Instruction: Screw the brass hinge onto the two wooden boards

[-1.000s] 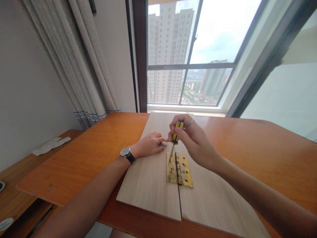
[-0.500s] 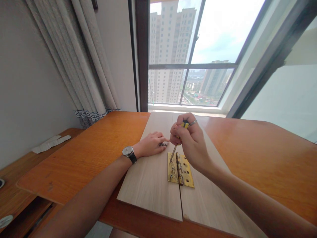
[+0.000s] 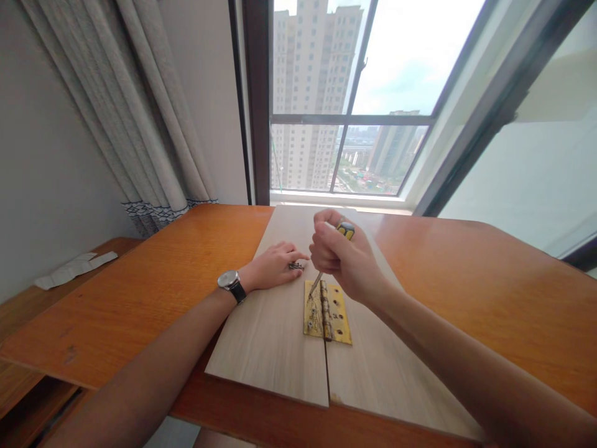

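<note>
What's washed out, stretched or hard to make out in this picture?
Head view, top: the sky through the window is nearly white; head view, right: pale glare lies on the wooden table; head view, lower right: the right forearm looks stretched, as with a wide lens; head view, centre: the screws by the left hand are too small to count.

bright daylight from window [image 3: 377, 56], overexposed sky [image 3: 420, 37]
</note>
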### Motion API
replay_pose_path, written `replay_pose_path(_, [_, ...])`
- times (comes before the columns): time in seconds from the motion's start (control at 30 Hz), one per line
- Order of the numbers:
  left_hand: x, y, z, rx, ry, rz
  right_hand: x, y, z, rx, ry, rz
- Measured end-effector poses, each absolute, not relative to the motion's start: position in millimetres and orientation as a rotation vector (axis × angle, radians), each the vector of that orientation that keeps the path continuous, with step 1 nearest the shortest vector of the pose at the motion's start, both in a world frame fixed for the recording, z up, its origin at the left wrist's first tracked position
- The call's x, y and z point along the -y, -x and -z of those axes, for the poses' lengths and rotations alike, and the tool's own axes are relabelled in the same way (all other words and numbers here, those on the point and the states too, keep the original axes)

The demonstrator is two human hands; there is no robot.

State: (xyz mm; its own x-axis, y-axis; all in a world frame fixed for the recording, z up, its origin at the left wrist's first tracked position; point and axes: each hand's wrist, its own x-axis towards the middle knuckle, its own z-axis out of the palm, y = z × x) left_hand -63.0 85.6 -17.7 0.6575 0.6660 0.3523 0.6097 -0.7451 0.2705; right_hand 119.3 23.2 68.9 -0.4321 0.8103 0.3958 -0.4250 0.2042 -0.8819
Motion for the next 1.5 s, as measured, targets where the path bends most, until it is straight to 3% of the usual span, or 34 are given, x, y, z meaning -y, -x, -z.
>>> replay_pose_path(0.47, [-85, 65, 17, -1.013, -2.728, -0.690, -30, -117, -58, 1.333, 0.402, -1.287])
replay_pose_path(1.23, [-87, 65, 20, -1.058, -2.734, -0.656, -22, -105, -66, 1.387, 0.384, -1.515])
replay_pose_path(1.37, [-79, 64, 9, -1.092, -2.662, -0.919, -17, -106, -66, 1.441, 0.408, -1.489])
replay_pose_path(1.5, [-68, 53, -8, -0.936, -2.213, -1.152, -25, -112, -67, 1.517, 0.376, -1.420])
